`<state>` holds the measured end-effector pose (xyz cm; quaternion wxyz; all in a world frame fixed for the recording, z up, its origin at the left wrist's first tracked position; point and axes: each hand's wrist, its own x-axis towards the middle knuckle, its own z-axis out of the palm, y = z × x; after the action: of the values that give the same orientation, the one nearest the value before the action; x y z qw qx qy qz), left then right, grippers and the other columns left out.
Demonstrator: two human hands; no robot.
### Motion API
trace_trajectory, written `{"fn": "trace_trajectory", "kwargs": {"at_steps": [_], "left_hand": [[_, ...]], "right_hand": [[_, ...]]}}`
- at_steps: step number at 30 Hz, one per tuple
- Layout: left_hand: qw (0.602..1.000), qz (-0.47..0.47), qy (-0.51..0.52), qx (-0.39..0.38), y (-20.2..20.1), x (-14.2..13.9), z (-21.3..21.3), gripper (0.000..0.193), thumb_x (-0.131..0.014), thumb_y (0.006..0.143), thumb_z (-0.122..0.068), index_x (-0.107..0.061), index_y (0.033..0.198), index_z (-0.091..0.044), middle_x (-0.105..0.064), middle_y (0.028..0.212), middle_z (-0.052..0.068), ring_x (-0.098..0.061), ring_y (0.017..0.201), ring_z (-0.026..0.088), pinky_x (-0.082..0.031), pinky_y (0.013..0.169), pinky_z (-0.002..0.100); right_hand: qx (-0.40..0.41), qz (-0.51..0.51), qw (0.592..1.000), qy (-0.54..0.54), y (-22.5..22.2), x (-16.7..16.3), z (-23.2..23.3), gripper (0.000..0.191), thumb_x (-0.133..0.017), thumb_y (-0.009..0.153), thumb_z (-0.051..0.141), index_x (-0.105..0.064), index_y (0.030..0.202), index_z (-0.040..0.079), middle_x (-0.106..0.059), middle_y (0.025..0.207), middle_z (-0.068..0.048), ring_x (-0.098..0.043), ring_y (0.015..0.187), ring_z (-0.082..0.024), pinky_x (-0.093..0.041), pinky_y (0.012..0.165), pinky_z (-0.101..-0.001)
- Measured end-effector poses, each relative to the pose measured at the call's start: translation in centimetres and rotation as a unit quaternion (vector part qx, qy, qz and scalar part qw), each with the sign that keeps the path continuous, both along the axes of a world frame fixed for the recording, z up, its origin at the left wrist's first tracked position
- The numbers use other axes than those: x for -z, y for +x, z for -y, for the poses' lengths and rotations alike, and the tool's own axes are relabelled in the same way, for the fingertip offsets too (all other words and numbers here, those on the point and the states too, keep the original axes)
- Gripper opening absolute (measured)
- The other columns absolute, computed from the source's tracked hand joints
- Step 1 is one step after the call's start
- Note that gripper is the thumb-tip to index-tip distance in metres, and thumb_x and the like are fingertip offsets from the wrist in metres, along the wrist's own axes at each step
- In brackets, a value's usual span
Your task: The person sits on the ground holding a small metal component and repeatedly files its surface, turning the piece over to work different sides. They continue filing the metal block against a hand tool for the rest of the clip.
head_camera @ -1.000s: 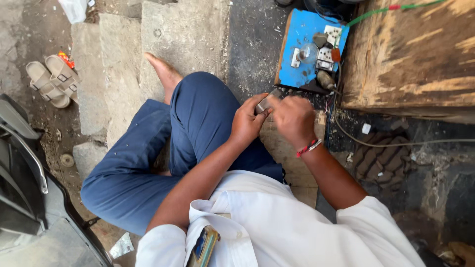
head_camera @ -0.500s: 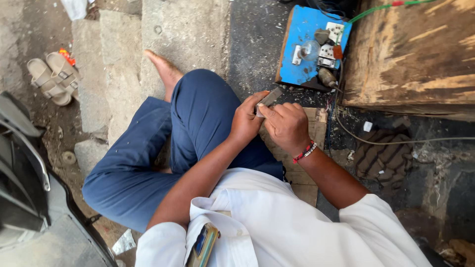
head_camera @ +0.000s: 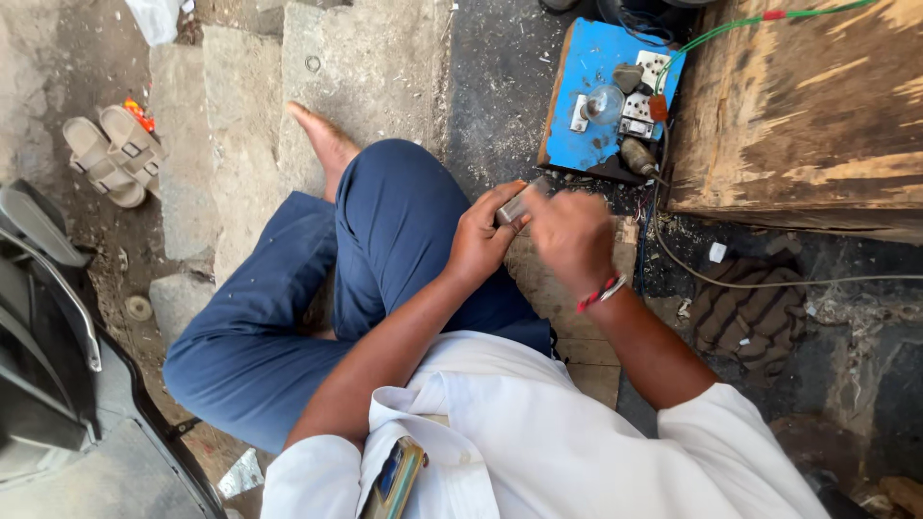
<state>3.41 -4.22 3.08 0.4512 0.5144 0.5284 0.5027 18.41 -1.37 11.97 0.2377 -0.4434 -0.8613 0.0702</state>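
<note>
Small grey metal piece, centre of frame just above the raised knee, pinched between thumb and fingers of left hand; right hand blurred, fingers curled at the piece's right end, touching or about to, cannot tell if gripping; red-and-white thread band on that wrist. Progress, as a judgement: mid-handling, piece held over lap and being worked by both hands, nothing set down or fitted anywhere yet; end state not shown, so prob. most of the work left. Below the hands, blue trousers, bare foot resting on stone slabs; white shirt at bottom w/ a phone-like item in the pocket. Upper centre-right, blue board w/ sockets, switches and a clear bulb, wires off its right edge; rough wooden box at upper right; striped dark cloth at right on gritty dark ground; tan sandals at upper left; dark vehicle part along left edge. Outdoor, dusty, daylight.
</note>
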Motion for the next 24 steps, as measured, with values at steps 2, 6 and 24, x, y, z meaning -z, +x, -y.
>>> {"fn": "trace_trajectory", "kwargs": {"at_steps": [2,6,24], "left_hand": [[1.0,-0.004,0.021,0.01,-0.03,-0.12,0.12,0.043,-0.066,0.092,0.001,-0.065,0.135,-0.004,-0.068,0.139,0.016,-0.066,0.132,0.03,-0.051,0.11,0.036],[1.0,0.015,0.001,0.014,0.01,-0.46,0.31,0.04,-0.075,0.094,-0.009,-0.064,0.132,-0.005,-0.067,0.136,0.015,-0.067,0.127,0.029,-0.053,0.104,0.034],[1.0,0.009,0.011,0.006,-0.11,0.3,0.12,0.044,-0.074,0.091,-0.005,-0.063,0.134,-0.004,-0.066,0.139,0.016,-0.064,0.13,0.03,-0.052,0.107,0.037]], "right_hand": [[-0.043,-0.026,0.999,0.003,0.03,-0.08,0.14,0.031,-0.071,0.083,0.007,-0.073,0.114,0.01,-0.056,0.077,-0.006,-0.058,0.073,-0.028,-0.042,0.067,-0.0443],[0.014,0.026,0.999,0.027,0.35,-0.24,-0.14,0.029,-0.071,0.086,0.005,-0.075,0.114,0.01,-0.052,0.073,-0.007,-0.056,0.073,-0.029,-0.041,0.068,-0.0455],[0.019,0.004,0.999,0.03,-0.31,-0.17,-0.04,0.026,-0.07,0.087,0.005,-0.074,0.113,0.009,-0.052,0.072,-0.007,-0.056,0.069,-0.03,-0.04,0.066,-0.0471]]}}
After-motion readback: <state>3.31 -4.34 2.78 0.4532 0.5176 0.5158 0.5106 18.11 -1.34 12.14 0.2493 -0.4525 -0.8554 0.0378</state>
